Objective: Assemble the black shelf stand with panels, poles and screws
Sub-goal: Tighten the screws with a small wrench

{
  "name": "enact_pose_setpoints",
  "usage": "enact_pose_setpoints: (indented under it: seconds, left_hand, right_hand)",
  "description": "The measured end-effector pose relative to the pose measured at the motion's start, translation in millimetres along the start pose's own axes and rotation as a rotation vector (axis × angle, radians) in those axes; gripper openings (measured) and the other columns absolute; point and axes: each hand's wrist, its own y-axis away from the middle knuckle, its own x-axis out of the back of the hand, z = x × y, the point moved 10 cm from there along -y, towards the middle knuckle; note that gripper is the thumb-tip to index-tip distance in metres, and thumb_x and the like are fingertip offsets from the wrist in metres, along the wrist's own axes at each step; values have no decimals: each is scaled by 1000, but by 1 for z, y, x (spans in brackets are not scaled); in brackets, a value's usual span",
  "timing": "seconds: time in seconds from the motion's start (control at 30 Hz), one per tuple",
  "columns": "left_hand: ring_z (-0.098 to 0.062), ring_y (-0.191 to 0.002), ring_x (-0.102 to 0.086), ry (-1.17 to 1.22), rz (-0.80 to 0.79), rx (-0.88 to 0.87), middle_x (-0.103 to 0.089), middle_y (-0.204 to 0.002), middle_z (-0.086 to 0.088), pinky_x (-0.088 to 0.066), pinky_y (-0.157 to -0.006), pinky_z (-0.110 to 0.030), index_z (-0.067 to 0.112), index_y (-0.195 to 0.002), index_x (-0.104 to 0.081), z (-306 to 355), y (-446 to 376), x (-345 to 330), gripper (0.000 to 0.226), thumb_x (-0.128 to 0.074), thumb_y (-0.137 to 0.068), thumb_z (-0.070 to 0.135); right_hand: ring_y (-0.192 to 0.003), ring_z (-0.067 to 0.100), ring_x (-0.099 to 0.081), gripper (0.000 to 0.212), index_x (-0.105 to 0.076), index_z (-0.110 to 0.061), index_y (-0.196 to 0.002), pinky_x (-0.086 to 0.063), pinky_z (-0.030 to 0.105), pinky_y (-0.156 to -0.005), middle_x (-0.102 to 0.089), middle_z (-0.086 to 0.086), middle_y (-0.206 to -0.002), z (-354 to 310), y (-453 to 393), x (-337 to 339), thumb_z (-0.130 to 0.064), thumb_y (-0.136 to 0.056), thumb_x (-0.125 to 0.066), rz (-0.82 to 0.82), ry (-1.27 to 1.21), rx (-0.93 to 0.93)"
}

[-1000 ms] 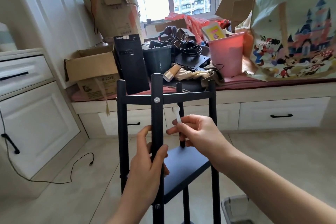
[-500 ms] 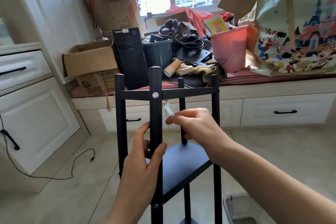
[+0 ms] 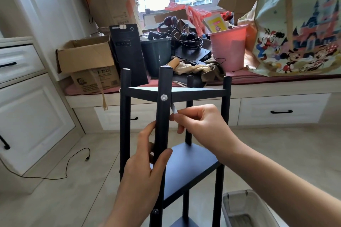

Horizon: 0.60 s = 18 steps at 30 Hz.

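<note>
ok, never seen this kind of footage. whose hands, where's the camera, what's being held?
There is no robot here: a person works with bare hands, and the single wide-angle camera sits on their head, looking forward and down, so the arms enter from the bottom of the picture.

The left hand grips the nearest black round pole of a tall black shelf stand that stands on the tiled floor. The right hand pinches a small white tool, aimed up at a silver screw head where the pole meets the top black panel. What sort of tool it is cannot be told.

Behind, a window bench carries cardboard boxes, a black computer tower and a pink plastic bucket. A grey plastic bin sits on the floor at lower right.
</note>
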Motion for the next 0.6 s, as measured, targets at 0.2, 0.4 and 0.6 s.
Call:
enact_pose_setpoints:
  seconds: [0.2, 0.4, 0.6]
  left_hand:
    - [-24, -73, -65, -19, -13, -26, -65, -81, -4, -54, -81, -50, 77, -138, -16, 6, -1, 0, 79, -60, -93, 30]
    - [-28, -72, -64, -16, -2, -33, -63, -80, -10, -54, -80, -51, 78, -137, -15, 6, -2, 4, 79, -60, -93, 31]
    - [-31, -74, -62, -58, 4, -36, -63, -79, -13, -51, -77, -52, 79, -136, -13, 6, -4, 7, 79, -59, -93, 31]
  right_hand:
    - [-64, 17, -63, 17, -81, -18, -84, -52, 24, -64, -73, -7, -68, -5, 0, -2, -22, -93, -67, 45, 77, 53]
    - [-57, -8, -55, 11, -81, -18, -89, -37, 9, -58, -67, -19, -63, 0, -8, 4, -22, -90, -70, 0, 45, -16]
    - [-65, -8, -58, 10, -81, -20, -93, -39, 7, -59, -65, -22, -61, 3, -14, 4, -23, -87, -73, -16, 9, -11]
